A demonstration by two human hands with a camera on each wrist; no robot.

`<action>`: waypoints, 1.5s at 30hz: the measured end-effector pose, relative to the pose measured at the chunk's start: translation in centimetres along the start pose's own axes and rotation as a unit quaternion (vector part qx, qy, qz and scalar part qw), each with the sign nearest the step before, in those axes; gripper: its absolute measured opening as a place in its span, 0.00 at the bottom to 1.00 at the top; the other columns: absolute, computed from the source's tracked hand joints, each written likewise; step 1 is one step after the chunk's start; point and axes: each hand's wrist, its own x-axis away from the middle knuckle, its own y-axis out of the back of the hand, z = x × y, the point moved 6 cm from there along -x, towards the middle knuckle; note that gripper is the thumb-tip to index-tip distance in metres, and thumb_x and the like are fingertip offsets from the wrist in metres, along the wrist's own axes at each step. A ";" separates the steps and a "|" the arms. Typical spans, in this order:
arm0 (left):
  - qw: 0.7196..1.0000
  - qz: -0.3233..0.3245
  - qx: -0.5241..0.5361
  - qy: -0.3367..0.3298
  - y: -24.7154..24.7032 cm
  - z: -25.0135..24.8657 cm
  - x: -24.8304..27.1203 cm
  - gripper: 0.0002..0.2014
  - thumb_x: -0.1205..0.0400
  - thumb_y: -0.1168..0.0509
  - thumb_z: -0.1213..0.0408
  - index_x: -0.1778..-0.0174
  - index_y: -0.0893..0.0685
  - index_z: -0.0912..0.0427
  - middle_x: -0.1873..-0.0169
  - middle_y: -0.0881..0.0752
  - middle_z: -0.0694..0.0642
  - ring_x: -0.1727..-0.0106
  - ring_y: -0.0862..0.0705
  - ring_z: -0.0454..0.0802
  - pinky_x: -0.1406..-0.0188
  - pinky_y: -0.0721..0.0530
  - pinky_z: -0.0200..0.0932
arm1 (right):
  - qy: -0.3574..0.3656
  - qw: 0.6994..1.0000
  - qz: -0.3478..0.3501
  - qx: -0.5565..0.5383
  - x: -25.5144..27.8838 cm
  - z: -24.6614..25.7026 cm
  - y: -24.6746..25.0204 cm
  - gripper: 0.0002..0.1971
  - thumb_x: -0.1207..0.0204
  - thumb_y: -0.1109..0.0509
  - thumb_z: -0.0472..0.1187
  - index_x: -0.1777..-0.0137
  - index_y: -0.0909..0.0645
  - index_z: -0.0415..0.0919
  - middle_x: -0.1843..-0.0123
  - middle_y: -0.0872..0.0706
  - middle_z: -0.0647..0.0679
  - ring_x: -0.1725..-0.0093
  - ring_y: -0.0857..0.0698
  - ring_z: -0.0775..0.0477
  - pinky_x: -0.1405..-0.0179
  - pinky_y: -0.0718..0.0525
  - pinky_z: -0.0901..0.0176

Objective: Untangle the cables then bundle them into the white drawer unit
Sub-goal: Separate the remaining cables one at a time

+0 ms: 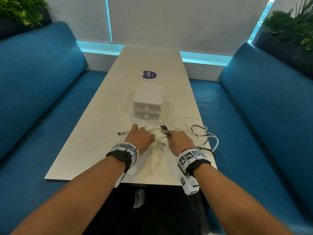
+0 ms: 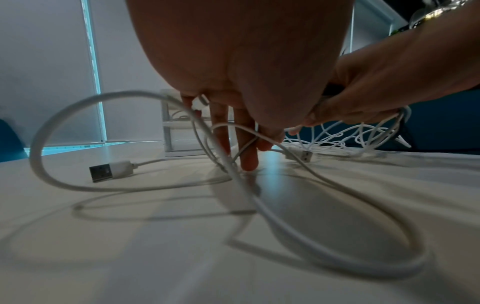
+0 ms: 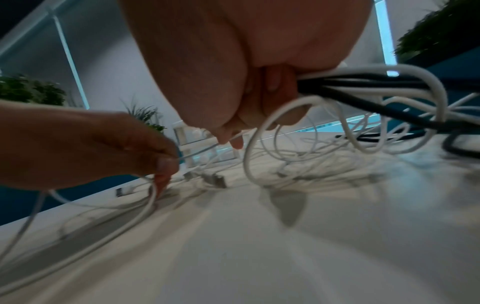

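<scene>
A tangle of white and black cables lies on the pale table, just in front of the white drawer unit, whose two drawers are shut. My left hand is over the left side of the tangle and pinches a thin white cable; a white USB plug lies loose to its left. My right hand grips a bunch of black and white cables lifted a little off the table. Loops trail to the right edge.
A purple round sticker is on the table beyond the drawer unit. Blue bench seats run along both sides, and cable loops hang near the table's right edge. Plants stand behind the benches.
</scene>
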 end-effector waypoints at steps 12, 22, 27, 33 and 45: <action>0.999 -0.025 0.006 0.020 0.0 -0.1 0.3 0.14 0.09 0.50 0.52 0.47 0.18 0.47 0.52 0.13 0.50 0.44 0.20 0.55 0.35 0.34 0.58 | 0.017 0.999 0.018 -0.037 -0.6 0.6 -1.1 0.13 0.16 0.39 0.50 0.44 0.16 0.45 0.51 0.12 0.41 0.51 0.14 0.36 0.57 0.18 0.51; 0.999 0.003 -0.018 0.045 -1.9 3.9 1.5 0.16 0.08 0.53 0.52 0.44 0.19 0.47 0.51 0.13 0.46 0.42 0.20 0.54 0.33 0.35 0.58 | -0.080 0.996 0.022 0.015 -0.8 -5.0 0.5 0.14 0.15 0.41 0.48 0.45 0.16 0.44 0.50 0.12 0.43 0.55 0.15 0.40 0.55 0.17 0.51; 0.999 0.014 -0.011 0.042 -1.6 1.9 0.9 0.10 0.10 0.49 0.56 0.46 0.21 0.48 0.67 0.19 0.48 0.60 0.24 0.54 0.37 0.35 0.56 | -0.015 0.999 -0.020 -0.029 -0.4 -0.6 0.7 0.15 0.13 0.44 0.52 0.42 0.18 0.47 0.54 0.13 0.43 0.55 0.14 0.37 0.55 0.14 0.47; 0.999 0.000 0.043 0.008 -0.9 -0.6 -0.2 0.12 0.15 0.46 0.68 0.47 0.21 0.47 0.63 0.15 0.47 0.62 0.18 0.55 0.47 0.35 0.53 | 0.073 0.993 0.026 -0.085 0.1 3.0 -1.1 0.12 0.15 0.39 0.49 0.44 0.17 0.45 0.51 0.11 0.42 0.50 0.14 0.38 0.55 0.16 0.48; 0.997 -0.017 0.065 -0.032 -2.2 1.0 1.1 0.11 0.10 0.45 0.56 0.47 0.20 0.56 0.52 0.15 0.54 0.49 0.17 0.58 0.47 0.27 0.51 | 0.030 0.995 0.093 -0.023 -0.1 1.1 -2.5 0.12 0.16 0.39 0.50 0.43 0.18 0.46 0.51 0.13 0.43 0.53 0.14 0.39 0.52 0.14 0.47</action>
